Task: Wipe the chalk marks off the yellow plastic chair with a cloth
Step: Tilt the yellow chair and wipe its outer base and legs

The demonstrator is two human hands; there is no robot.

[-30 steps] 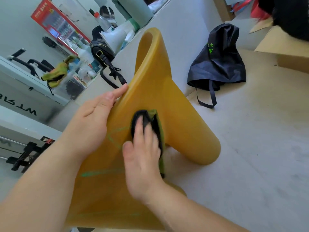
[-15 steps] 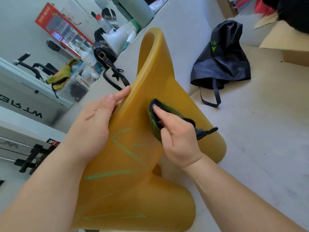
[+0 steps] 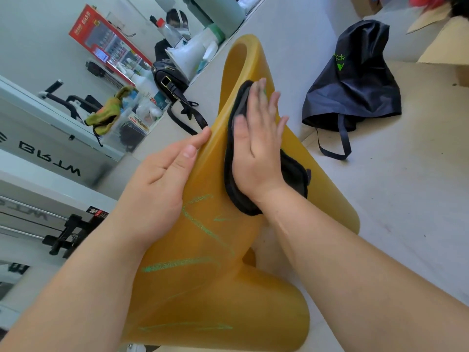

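Right hand (image 3: 258, 148) presses a dark cloth (image 3: 234, 158) flat on the yellow chair (image 3: 203, 288), fingers (image 3: 256, 97) spread. Left hand (image 3: 162, 181) rests along the chair's edge. Green chalk marks (image 3: 177, 265) lie below the cloth; black bag (image 3: 355, 80) apparently on the floor.

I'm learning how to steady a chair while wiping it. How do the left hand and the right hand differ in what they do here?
The right hand lies flat, fingers spread, pressing the black cloth onto the yellow chair. The left hand touches bare plastic at the chair's edge, with no cloth. The right hand sits farther up the chair than the green chalk marks, while the left hand lies beside them. Both have straight fingers.
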